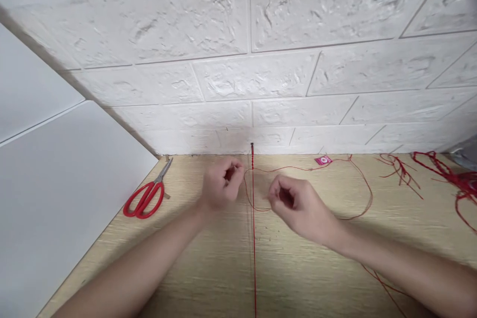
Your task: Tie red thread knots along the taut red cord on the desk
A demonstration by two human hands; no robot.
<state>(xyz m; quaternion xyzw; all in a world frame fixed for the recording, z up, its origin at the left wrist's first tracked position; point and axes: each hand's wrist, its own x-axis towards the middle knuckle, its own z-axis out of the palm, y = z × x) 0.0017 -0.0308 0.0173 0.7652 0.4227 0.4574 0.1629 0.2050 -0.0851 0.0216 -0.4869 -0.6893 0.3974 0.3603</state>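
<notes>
A red thread (254, 258) runs taut down the middle from a black peg (252, 144) at the wall's foot. Its top part is a short knotted red cord (252, 158). Finer thread (283, 168) makes a wide loop to both sides of it. My left hand (222, 182), slightly blurred, is closed in a pinch left of the cord, its fingertips beside the loop's left bend. To the right, my right hand (300, 206) is also pinched, over the loop's lower side. What either hand's fingertips hold is too fine to make out.
Red-handled scissors (146, 198) lie at the left, near a white panel (74, 179). A small pink label (323, 160) sits on the loop near the white brick-patterned wall (257, 77). Loose red thread scraps (401, 171) and a red cord bundle (452, 176) lie on the right.
</notes>
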